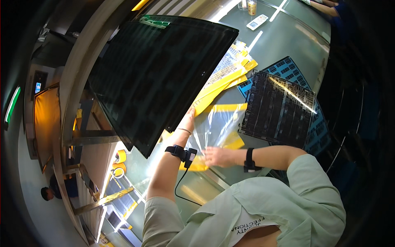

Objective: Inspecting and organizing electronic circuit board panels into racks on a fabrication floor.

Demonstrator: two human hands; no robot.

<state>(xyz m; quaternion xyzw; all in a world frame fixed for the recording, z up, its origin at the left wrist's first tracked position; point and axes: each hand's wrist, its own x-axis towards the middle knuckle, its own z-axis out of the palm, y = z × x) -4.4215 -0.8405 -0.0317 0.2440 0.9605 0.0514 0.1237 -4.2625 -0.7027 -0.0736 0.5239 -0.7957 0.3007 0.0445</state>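
A clear film sheet with yellow borders [216, 125] lies creased in front of me on the glass-topped table. Creases gather at my right hand [220, 157], whose fingers are closed on the film's near part. My left hand [187, 121] is at the yellow edge beside the stack of yellow-edged printed films [224, 74], thumb along that edge. Its fingers look closed on the edge, partly hidden. Just left of that hand, a large dark panel [160, 78] hangs over the table and covers part of the stack.
To the right lie a dark patterned sheet [279, 111] and a blue patterned sheet [317, 127] beneath it. A white handheld device [257, 22] and a small bottle [252, 7] stand far off. Yellow tape rolls [119, 157] sit left. Another person's arm [325, 9] shows at far right.
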